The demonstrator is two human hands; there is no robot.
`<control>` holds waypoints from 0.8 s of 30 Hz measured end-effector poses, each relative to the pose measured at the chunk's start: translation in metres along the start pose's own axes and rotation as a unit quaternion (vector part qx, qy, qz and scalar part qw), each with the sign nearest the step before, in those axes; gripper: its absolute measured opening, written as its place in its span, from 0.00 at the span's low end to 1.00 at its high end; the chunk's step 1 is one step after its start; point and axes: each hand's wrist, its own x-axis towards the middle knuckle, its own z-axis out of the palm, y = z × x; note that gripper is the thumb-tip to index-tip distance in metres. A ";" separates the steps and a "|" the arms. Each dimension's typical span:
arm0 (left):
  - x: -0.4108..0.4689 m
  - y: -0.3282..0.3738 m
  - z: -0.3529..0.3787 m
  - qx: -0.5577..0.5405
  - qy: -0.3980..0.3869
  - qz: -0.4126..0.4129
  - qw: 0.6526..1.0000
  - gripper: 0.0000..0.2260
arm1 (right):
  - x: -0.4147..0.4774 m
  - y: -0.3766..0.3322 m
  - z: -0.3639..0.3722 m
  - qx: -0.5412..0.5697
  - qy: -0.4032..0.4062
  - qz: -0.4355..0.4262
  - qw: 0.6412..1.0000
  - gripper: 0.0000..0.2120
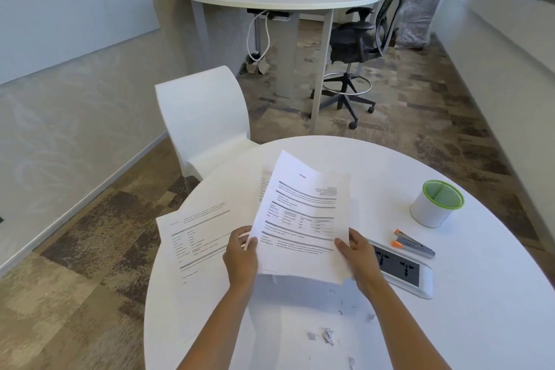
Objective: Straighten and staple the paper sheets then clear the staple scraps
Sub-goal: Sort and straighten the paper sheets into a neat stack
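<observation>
Holding paper sheets (300, 219); printed text illegible.

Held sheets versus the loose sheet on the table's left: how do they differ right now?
The held sheets are gripped by the left hand and right hand; the loose sheet is untouched. The held sheets tilt up from the table; the loose sheet lies flat. Both are white printed pages.
</observation>
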 end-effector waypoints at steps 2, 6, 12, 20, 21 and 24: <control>0.007 -0.004 -0.006 -0.004 0.028 0.009 1.000 0.09 | 0.002 0.003 -0.002 0.019 0.019 -0.005 1.000 0.14; 0.026 -0.034 -0.031 0.174 0.128 -0.031 0.976 0.23 | 0.001 0.007 -0.005 0.042 0.032 0.001 0.999 0.12; 0.034 -0.054 -0.063 0.199 0.169 -0.222 0.939 0.48 | -0.004 0.008 -0.007 0.050 0.029 -0.001 0.998 0.12; 0.042 -0.053 -0.081 0.090 0.160 -0.183 0.966 0.22 | -0.007 0.004 -0.004 0.071 -0.002 -0.005 0.997 0.14; 0.041 -0.050 -0.082 0.104 0.148 -0.138 0.974 0.16 | -0.008 0.002 -0.004 0.071 -0.009 -0.005 0.997 0.14; 0.038 -0.028 -0.082 0.112 0.147 -0.015 0.983 0.13 | -0.008 -0.006 0.000 0.073 -0.042 -0.009 0.996 0.14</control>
